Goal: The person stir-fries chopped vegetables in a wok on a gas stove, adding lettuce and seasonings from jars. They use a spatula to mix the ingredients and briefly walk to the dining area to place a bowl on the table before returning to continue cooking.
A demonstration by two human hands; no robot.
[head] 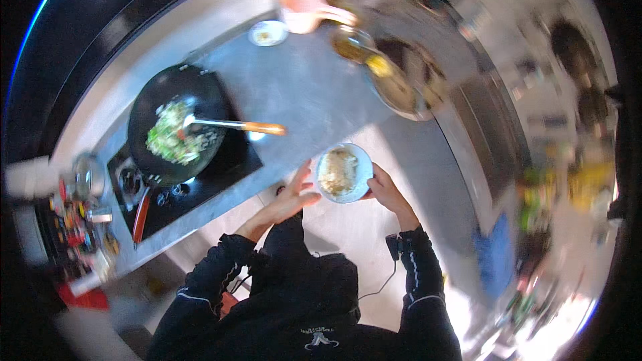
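Note:
My right hand [385,188] grips the right rim of a pale bowl [344,173] that holds what looks like rice, held out in front of my body beyond the counter's edge. My left hand [293,195] is at the bowl's left side, fingers spread; whether a fingertip touches it cannot be told. To the left, a dark wok [210,95] stands on a black cooktop [220,170]. It contains rice mixed with green pieces [175,133]. A spatula with a wooden handle [266,128] lies in the wok, its handle reaching over the counter.
A small white dish [268,33], a pink-and-white dipper [300,10], a glass container [351,44] and a large metal basin [406,85] stand along the back and right of the grey counter [301,75]. Seasoning jars and packets [75,225] crowd the left end.

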